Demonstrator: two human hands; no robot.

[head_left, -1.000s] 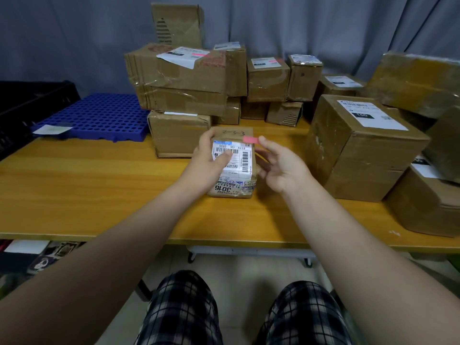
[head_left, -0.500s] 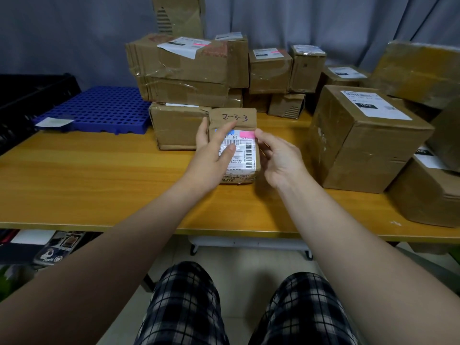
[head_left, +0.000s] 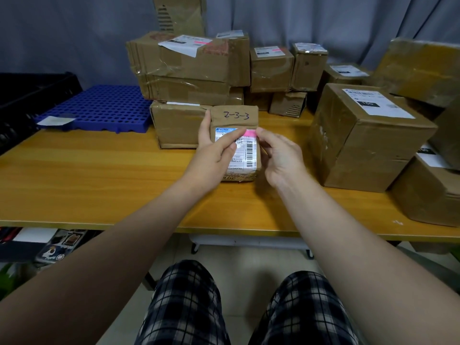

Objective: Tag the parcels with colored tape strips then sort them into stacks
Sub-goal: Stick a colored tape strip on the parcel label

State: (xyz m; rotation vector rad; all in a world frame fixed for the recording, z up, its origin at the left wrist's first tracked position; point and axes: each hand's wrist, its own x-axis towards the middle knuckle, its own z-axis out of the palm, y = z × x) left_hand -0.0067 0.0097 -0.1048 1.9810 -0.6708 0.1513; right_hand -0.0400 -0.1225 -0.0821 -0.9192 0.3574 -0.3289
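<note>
Grey curtain hangs behind a yellow wooden table stacked with brown cardboard boxes. Near its middle, the left hand grips a small brown labelled parcel; right hand fingertips press a pink tape strip onto it.

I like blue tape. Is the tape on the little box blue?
No, the tape strip on the small parcel is pink.
</note>
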